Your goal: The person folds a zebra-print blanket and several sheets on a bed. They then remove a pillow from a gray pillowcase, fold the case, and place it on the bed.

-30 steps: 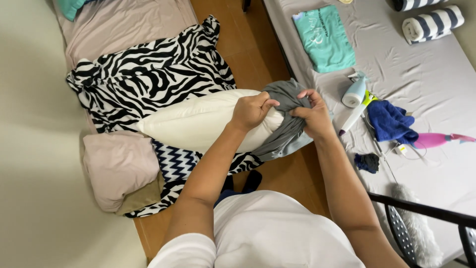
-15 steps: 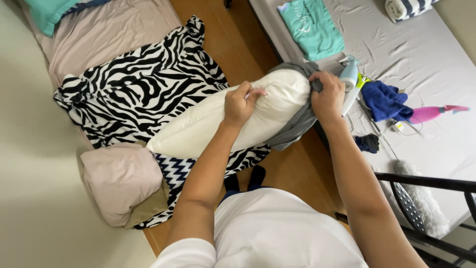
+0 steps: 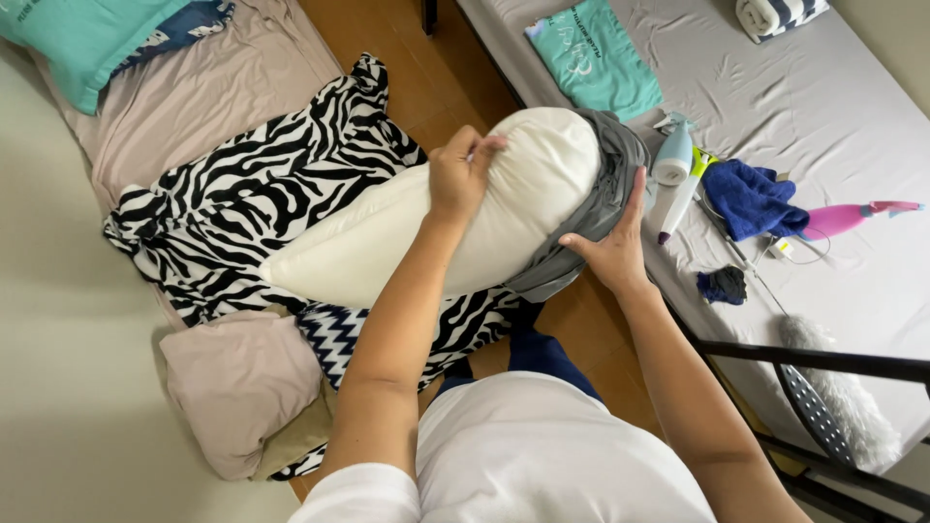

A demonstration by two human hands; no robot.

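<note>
while the cream bolster pillow [image 3: 455, 228] is lying across the centre of the frame, the left hand [image 3: 463, 174] is pinching its upper surface, fingers closed on the fabric. the right hand [image 3: 612, 247] is resting flat and open against the grey pillowcase [image 3: 605, 199], palm pressing the bunched cloth at the pillow's right end; it is not gripping anything that can be seen. the pillowcase is covering only that rounded end (most of the pillow is showing bare). the pillow's left end is resting on a zebra-print blanket [image 3: 242, 203] at centre left, with a pale pink cushion [image 3: 237, 387] at lower left. a grey mattress [image 3: 852, 126] is filling the right side of the frame, carrying a folded teal cloth [image 3: 605, 58], a blue rag [image 3: 751, 199] and a white bottle [image 3: 673, 155].

risk noted: the case is bunching thickly at one end, so it is likely to slip off if the open palm lifts. the pinch on top is looking light, and the pillow could roll toward the bottle nearby.
</note>
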